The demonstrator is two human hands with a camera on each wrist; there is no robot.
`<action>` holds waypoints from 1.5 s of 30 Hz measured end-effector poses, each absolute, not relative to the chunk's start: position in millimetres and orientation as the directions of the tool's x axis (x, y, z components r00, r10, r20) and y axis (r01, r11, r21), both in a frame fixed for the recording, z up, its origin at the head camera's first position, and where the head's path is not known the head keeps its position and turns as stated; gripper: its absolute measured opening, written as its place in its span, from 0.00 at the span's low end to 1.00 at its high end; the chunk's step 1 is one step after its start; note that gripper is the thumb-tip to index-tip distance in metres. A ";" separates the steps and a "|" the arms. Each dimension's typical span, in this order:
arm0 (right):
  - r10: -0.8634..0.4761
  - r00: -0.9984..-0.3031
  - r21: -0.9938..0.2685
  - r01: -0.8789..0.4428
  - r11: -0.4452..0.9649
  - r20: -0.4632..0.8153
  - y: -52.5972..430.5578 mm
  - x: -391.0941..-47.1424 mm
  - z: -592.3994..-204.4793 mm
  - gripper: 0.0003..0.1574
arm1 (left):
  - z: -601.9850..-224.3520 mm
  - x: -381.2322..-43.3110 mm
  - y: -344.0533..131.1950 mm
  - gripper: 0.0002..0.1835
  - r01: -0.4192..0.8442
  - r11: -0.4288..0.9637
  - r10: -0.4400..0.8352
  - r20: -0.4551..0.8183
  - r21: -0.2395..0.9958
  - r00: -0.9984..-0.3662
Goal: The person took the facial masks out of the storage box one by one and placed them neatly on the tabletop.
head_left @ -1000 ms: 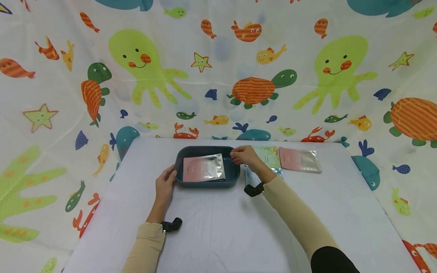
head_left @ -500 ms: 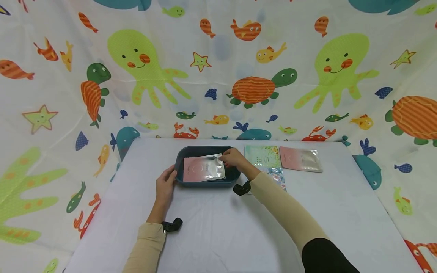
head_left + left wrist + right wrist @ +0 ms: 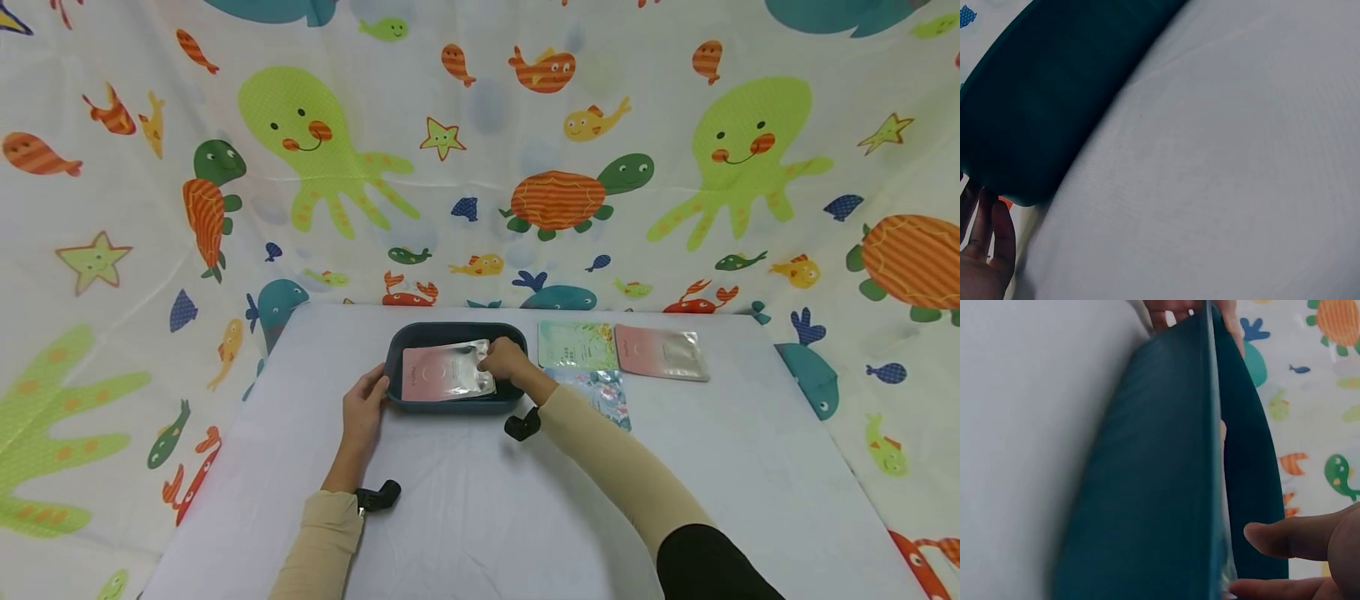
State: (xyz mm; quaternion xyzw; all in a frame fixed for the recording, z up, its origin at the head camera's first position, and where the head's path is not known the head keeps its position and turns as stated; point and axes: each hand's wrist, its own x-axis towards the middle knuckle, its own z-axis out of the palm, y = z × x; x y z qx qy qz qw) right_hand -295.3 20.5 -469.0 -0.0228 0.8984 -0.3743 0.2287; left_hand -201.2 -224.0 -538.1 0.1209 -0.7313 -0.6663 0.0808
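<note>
A dark blue-green tray [image 3: 457,408] rests on the table, holding a pink and silver foil packet [image 3: 438,371]. Another flat edge shows beneath that packet. My left hand [image 3: 365,404] touches the tray's left end from outside; in the left wrist view its fingers [image 3: 1002,234] lie nearly straight against the tray's end. Over the tray's right side, my right hand [image 3: 506,362] reaches in to the packet's silver end. One finger [image 3: 1272,589] touches that end in the right wrist view, while the thumb stands apart from it. The other right fingers are hidden.
Right of the tray lie a green floral packet [image 3: 576,344], a blue patterned packet [image 3: 603,392] and a second pink and silver packet [image 3: 660,352]. A white cloth covers the table [image 3: 450,508]. Behind hangs a curtain [image 3: 480,150] printed with sea animals.
My right hand has moved left and slightly down, from the tray's right rim to the silver end of the packet inside. My left hand and the tray have stayed in place.
</note>
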 end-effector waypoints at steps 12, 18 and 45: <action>-0.125 -0.924 -0.811 0.247 0.530 -0.362 19.3 -287.4 -478.9 0.09 | -538.0 -200.2 -225.4 0.24 -0.067 0.089 -0.278 -0.040 0.994 -0.960; -0.128 -0.931 -0.840 0.243 0.485 -0.343 17.4 -286.1 -482.7 0.20 | -536.4 -199.4 -226.5 0.23 -0.068 0.087 -0.285 -0.041 0.994 -0.958; -0.101 -0.949 -0.910 0.250 0.331 -0.298 19.1 -279.6 -470.1 0.10 | -537.1 -201.3 -225.2 0.24 -0.059 0.058 -0.269 -0.041 0.997 -0.962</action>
